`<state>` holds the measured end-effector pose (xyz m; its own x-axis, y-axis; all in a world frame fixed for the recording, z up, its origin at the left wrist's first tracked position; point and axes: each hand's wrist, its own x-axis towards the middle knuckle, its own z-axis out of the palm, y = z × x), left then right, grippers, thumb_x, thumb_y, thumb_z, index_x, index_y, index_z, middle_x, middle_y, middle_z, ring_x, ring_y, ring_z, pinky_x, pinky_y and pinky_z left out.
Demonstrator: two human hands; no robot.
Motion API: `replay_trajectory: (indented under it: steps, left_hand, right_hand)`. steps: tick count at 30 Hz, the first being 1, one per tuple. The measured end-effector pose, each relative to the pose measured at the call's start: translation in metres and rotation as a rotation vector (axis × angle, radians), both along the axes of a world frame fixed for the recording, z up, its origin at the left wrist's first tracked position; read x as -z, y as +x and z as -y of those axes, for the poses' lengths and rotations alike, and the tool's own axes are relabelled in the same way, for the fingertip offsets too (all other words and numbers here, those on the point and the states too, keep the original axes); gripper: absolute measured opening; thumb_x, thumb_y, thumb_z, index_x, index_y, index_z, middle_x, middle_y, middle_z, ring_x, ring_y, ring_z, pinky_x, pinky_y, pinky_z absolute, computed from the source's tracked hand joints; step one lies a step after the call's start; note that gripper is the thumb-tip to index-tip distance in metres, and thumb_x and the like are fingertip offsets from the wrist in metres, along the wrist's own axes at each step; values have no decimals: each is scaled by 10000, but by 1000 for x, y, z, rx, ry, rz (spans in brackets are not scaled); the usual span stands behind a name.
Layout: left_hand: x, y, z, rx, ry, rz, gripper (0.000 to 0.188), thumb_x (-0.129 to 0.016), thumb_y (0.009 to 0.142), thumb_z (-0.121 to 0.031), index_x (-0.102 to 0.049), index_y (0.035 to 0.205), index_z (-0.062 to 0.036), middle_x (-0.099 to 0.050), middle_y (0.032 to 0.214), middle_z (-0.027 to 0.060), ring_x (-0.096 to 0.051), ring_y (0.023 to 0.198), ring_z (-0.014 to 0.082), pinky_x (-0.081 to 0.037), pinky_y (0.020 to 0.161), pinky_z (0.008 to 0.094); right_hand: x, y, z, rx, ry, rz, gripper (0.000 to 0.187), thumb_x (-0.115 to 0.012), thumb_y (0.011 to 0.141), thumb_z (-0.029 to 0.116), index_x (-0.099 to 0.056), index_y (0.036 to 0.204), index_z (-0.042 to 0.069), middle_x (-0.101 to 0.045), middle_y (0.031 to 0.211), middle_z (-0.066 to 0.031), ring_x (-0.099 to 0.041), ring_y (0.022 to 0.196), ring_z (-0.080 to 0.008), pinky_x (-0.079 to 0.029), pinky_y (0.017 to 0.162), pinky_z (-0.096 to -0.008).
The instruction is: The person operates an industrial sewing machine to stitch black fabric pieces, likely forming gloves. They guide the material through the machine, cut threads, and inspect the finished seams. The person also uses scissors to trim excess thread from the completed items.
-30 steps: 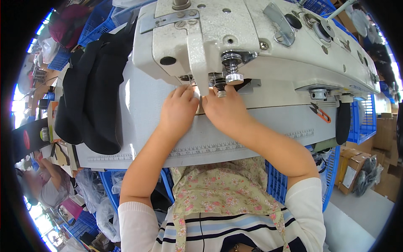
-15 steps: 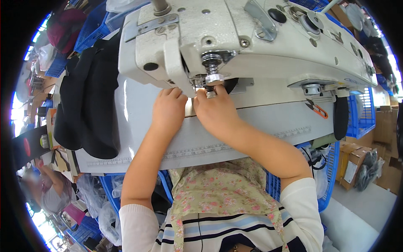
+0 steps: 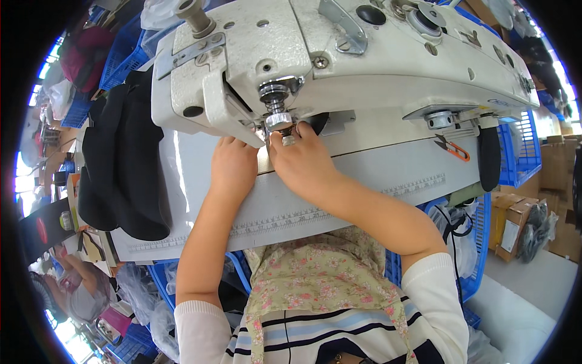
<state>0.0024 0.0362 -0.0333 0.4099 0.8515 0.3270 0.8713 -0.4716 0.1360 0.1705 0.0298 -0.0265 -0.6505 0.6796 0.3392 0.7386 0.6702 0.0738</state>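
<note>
Sewing machine (image 3: 376,64), twelve o'clock: both hands (image 3: 235,170) (image 3: 301,162) are seemingly doing close positioning, finger pinch untellable, next move needing steadiness.

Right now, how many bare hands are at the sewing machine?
2: the left hand and, to its right, the right hand, both by the left end of the sewing machine; each is partly hidden.

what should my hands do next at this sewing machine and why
Perhaps ease the right hand slightly back toward you: its fingers reach in under the sewing machine's head, close by the silver knob, with the left hand just beside them. Whatever the fingers hold is hidden.
</note>
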Motion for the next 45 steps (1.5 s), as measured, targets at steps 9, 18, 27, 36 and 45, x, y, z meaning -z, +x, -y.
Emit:
replay_trajectory:
  steps: [9, 18, 27, 36, 45]
  left_hand:
    - [-3, -27, -30, 86, 144, -8, 92, -649, 711, -106, -590, 666, -51, -577, 684, 98, -574, 653, 305, -445, 576, 449]
    - [-17, -42, -33, 177, 2, -86, 51, -692, 737, -161, -674, 743, -113, -611, 722, 57, -578, 642, 273, -452, 566, 403]
    - [-19, -34, -14, 365, 228, -166, 87, -634, 659, -136, -611, 582, -104, -646, 965, -25, -585, 872, 136, -402, 715, 323]
    - [-19, -22, -6, 298, 176, -171, 74, -612, 707, -127, -643, 762, -87, -574, 774, -23, -583, 833, 126, -401, 724, 316]
    - [-15, -7, -4, 238, 212, -185, 38, -589, 626, -138, -595, 630, -100, -568, 751, -8, -579, 829, 147, -417, 797, 323]
  right_hand:
    - [-2, 12, -6, 5, 25, 6, 112, -597, 704, 146, -672, 750, 76, -612, 841, -36, -540, 910, -214, -371, 856, -368]
    - [-5, 38, -32, -53, -59, -91, 103, -631, 672, 95, -665, 769, 89, -596, 937, -7, -574, 982, -180, -474, 795, -330]
    - [-2, 38, -28, -93, -48, -171, 63, -609, 664, 112, -630, 710, 75, -586, 911, -8, -564, 975, -196, -460, 814, -342]
    - [3, 26, -12, -92, 71, -72, 77, -581, 712, 138, -604, 668, 79, -602, 834, -42, -541, 911, -204, -397, 862, -338]
    - [3, 15, -10, -36, 69, -66, 89, -587, 701, 146, -636, 695, 71, -613, 763, -83, -555, 887, -231, -402, 884, -350]
